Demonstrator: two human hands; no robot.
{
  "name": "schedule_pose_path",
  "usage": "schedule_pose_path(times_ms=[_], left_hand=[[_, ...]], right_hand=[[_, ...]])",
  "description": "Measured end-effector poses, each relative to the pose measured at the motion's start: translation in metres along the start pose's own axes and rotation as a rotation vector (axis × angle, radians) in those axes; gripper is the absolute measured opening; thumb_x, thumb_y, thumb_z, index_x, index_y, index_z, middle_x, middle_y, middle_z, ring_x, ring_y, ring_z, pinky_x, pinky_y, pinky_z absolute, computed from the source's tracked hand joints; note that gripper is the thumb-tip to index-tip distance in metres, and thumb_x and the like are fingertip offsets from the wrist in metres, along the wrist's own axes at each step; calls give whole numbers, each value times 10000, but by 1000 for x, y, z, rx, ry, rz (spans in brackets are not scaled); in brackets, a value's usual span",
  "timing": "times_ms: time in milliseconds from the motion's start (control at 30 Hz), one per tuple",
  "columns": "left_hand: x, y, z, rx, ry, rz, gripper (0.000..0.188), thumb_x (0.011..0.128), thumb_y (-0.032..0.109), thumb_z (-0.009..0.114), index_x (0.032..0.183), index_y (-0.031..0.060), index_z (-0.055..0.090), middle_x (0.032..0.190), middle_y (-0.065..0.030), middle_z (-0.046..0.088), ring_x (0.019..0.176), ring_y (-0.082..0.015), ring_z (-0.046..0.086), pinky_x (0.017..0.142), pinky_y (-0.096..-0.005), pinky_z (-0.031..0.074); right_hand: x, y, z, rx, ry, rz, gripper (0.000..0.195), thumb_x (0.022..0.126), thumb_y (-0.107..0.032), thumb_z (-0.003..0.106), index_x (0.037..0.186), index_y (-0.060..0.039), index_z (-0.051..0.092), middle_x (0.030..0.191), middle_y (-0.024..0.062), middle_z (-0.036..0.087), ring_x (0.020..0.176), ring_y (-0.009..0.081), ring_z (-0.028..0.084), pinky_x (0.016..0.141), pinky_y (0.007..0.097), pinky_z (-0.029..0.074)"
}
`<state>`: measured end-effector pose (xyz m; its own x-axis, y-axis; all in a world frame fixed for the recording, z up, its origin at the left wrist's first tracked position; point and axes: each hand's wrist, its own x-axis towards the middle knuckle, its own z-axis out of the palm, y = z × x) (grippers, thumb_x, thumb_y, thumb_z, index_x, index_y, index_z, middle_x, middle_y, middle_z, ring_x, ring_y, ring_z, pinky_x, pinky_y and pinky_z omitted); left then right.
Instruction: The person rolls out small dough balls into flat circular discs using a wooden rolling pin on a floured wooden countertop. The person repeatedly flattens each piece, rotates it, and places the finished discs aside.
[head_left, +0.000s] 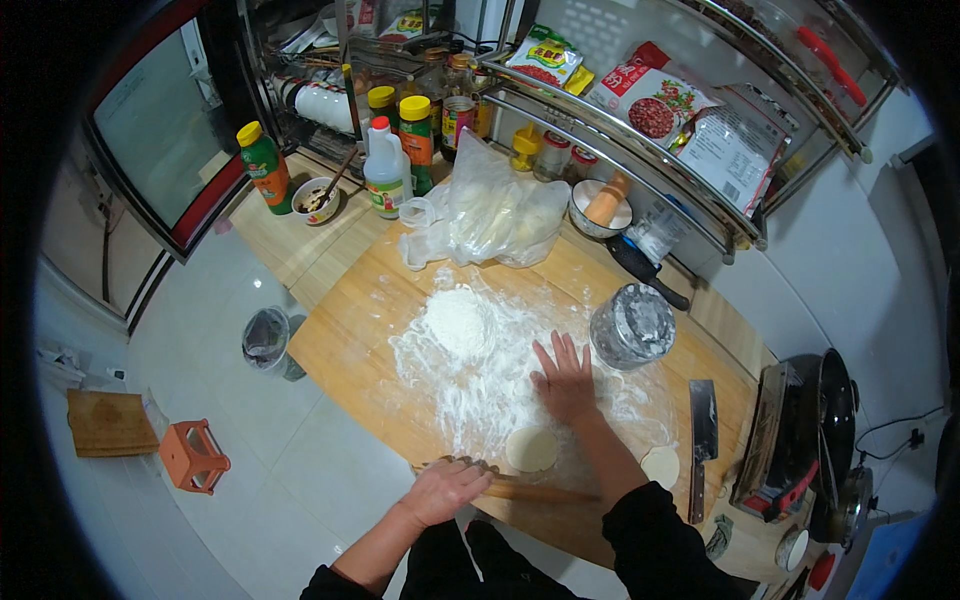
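My left hand (448, 489) is closed over the left end of a wooden rolling pin (536, 491), which lies along the near edge of a floured wooden board (360, 330). My right hand (566, 384) is spread, palm down, on the scattered flour, its fingers apart with nothing in them. A round, flat dough wrapper (531, 450) sits between the pin and that hand. Under the edge of my right forearm, a second dough disc (661, 466) is partly visible. Beyond my hands rises a heap of white flour (459, 321). Close to my right fingertips stands a flour-dusted jar (632, 327).
A cleaver (703, 427) lies at the board's right. Behind are a plastic bag of pale contents (502, 214), a bowl with a dark mixture (316, 200) and a white jug (385, 169). A wire rack (600, 116) overhangs the back. A bin (267, 341) stands on the floor.
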<state>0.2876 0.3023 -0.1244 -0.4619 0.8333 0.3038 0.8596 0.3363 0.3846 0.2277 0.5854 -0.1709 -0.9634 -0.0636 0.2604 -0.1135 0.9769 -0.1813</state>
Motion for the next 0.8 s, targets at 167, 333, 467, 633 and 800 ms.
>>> schedule_pose_path(times_ms=[167,333,467,633,800], left_hand=[[4,5,1,4,-48,10,229,791,131,570,1019,122,591,822,10,558,766,-152,578,624,-289,452],[-4,5,5,-38,-31,-23,245,794,138,573,1037,119,593,848,12,573,780,-154,580,642,-298,456],[4,2,4,-8,-60,-1,275,797,157,589,1068,111,592,870,-3,585,789,-177,584,658,-317,466],[17,-9,1,-86,-11,-150,339,816,251,616,1111,86,585,1058,-59,608,992,-270,578,828,-366,474],[33,-19,25,94,-87,-250,504,882,392,555,1295,111,494,1390,-124,436,1308,-351,370,1060,-516,297]], right_hand=[[-4,-5,3,25,-17,18,541,862,-363,572,1353,-161,469,1413,181,406,1321,365,352,1053,619,232],[-46,-71,-20,131,-214,-239,562,886,-295,552,1412,-163,402,1461,178,342,1363,348,296,1080,593,204],[-46,-49,3,388,-39,31,504,919,-306,494,1394,-150,431,1448,191,357,1350,367,311,1106,562,175],[-77,-25,-38,388,-172,313,494,950,-317,429,1402,-120,414,1473,201,310,1375,365,274,1115,555,156],[-97,-28,-46,-5,-227,196,517,930,-322,466,1379,-70,419,1464,210,316,1365,369,289,1113,556,165]])
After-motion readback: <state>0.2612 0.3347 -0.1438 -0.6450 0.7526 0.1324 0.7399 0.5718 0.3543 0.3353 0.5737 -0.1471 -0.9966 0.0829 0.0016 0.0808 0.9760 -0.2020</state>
